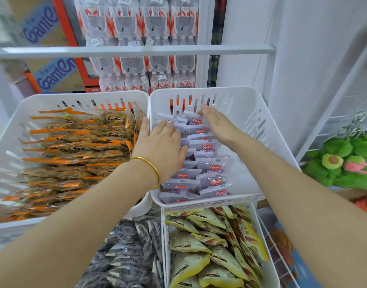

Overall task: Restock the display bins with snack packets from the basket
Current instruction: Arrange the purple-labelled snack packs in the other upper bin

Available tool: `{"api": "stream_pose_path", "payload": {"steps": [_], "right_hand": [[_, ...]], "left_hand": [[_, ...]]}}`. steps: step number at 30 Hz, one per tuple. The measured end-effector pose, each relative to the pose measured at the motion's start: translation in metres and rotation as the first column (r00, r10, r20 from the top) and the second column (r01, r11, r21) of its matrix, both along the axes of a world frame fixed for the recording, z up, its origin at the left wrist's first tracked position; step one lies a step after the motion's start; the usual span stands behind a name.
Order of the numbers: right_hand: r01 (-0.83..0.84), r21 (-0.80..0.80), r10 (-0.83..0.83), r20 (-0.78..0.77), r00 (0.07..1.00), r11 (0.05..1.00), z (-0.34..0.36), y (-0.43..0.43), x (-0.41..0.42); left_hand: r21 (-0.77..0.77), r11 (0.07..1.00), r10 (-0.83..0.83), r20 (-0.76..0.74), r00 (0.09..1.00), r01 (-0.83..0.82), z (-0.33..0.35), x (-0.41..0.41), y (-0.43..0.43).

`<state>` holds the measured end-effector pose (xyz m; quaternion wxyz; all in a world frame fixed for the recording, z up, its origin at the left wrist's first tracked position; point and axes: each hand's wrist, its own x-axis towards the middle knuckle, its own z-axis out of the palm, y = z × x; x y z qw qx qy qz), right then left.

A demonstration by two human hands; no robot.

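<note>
The right bin is open from above, its right side bare beside the purple packets (the left hand and right hand take up its far half). Orange packets crowd the left bin nearly to the rim. A white rail crosses above, behind both.

Two white slotted bins are pictured side by side, touching, on the upper tier of a white metal rack: the left bin is filled with orange-edged packets, the right bin with pale purple packets. Below, a third bin of yellow packets is seen beside dark packets.
</note>
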<state>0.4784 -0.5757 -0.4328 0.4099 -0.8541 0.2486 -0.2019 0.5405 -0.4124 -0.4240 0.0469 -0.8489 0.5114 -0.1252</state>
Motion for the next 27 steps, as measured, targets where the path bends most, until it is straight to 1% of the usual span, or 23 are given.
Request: {"api": "stream_pose_path", "payload": {"steps": [4, 5, 7, 9, 10, 12, 13, 14, 15, 16, 17, 18, 20, 22, 23, 25, 26, 27], "right_hand": [[0.04, -0.018, -0.039, 0.045, 0.998, 0.999, 0.009, 0.011, -0.022], [0.063, -0.035, -0.06, 0.085, 0.995, 0.997, 0.014, 0.02, -0.034], [0.099, -0.036, -0.089, 0.201, 0.976, 0.994, 0.024, 0.048, -0.066], [0.072, 0.025, -0.076, 0.314, 0.946, 0.997, 0.024, 0.094, -0.105], [0.044, 0.073, -0.067, 0.361, 0.93, 0.996, 0.018, 0.122, -0.125], [-0.051, 0.201, -0.034, 0.399, 0.916, 0.978, -0.005, 0.18, -0.162], [-0.09, 0.272, -0.017, 0.367, 0.93, 0.958, -0.023, 0.207, -0.178], [-0.113, 0.333, 0.013, 0.288, 0.957, 0.936, -0.046, 0.232, -0.192], [-0.122, 0.365, 0.069, 0.154, 0.986, 0.923, -0.072, 0.254, -0.204], [-0.123, 0.37, 0.135, -0.005, 0.991, 0.921, -0.101, 0.274, -0.215], [-0.127, 0.364, 0.193, -0.15, 0.97, 0.923, -0.133, 0.29, -0.225], [-0.126, 0.356, 0.227, -0.258, 0.939, 0.926, -0.165, 0.302, -0.233], [-0.095, 0.343, 0.24, -0.408, 0.881, 0.934, -0.217, 0.322, -0.244], [-0.061, 0.304, 0.217, -0.51, 0.833, 0.951, -0.255, 0.338, -0.245], [-0.057, 0.254, 0.193, -0.552, 0.811, 0.966, -0.27, 0.342, -0.242], [-0.086, 0.085, 0.12, -0.643, 0.756, 0.993, -0.295, 0.344, -0.229], [-0.106, 0.025, 0.094, -0.687, 0.72, 0.994, -0.305, 0.343, -0.222], [-0.124, 0.006, 0.089, -0.734, 0.673, 0.992, -0.313, 0.34, -0.213]], "left_hand": [[-0.077, 0.996, -0.047, -0.058, 0.997, 0.043, 0.011, -0.008, 0.013], [-0.123, 0.99, -0.073, -0.07, 0.995, 0.064, 0.014, -0.014, 0.022], [-0.274, 0.953, -0.159, -0.098, 0.982, 0.127, 0.02, -0.036, 0.052], [-0.404, 0.894, -0.261, -0.122, 0.957, 0.193, 0.018, -0.067, 0.092], [-0.425, 0.881, -0.295, -0.153, 0.943, 0.207, 0.013, -0.083, 0.115], [-0.374, 0.905, -0.313, -0.259, 0.914, 0.204, -0.006, -0.115, 0.167], [-0.306, 0.93, -0.297, -0.3, 0.907, 0.203, -0.021, -0.127, 0.194], [-0.216, 0.954, -0.27, -0.312, 0.911, 0.209, -0.038, -0.137, 0.219], [-0.106, 0.971, -0.236, -0.306, 0.922, 0.213, -0.054, -0.145, 0.242], [0.022, 0.977, -0.196, -0.316, 0.928, 0.213, -0.067, -0.151, 0.261], [0.157, 0.967, -0.139, -0.337, 0.931, 0.202, -0.077, -0.158, 0.276], [0.276, 0.943, -0.083, -0.348, 0.934, 0.186, -0.086, -0.16, 0.287], [0.433, 0.886, -0.003, -0.351, 0.936, 0.165, -0.098, -0.16, 0.3], [0.472, 0.863, -0.007, -0.346, 0.938, 0.181, -0.105, -0.164, 0.305], [0.473, 0.86, -0.021, -0.344, 0.939, 0.193, -0.109, -0.164, 0.309], [0.487, 0.85, -0.031, -0.336, 0.941, 0.202, -0.117, -0.163, 0.316], [0.496, 0.845, -0.029, -0.327, 0.945, 0.198, -0.12, -0.161, 0.32], [0.504, 0.843, -0.025, -0.315, 0.949, 0.189, -0.122, -0.159, 0.324]]}}
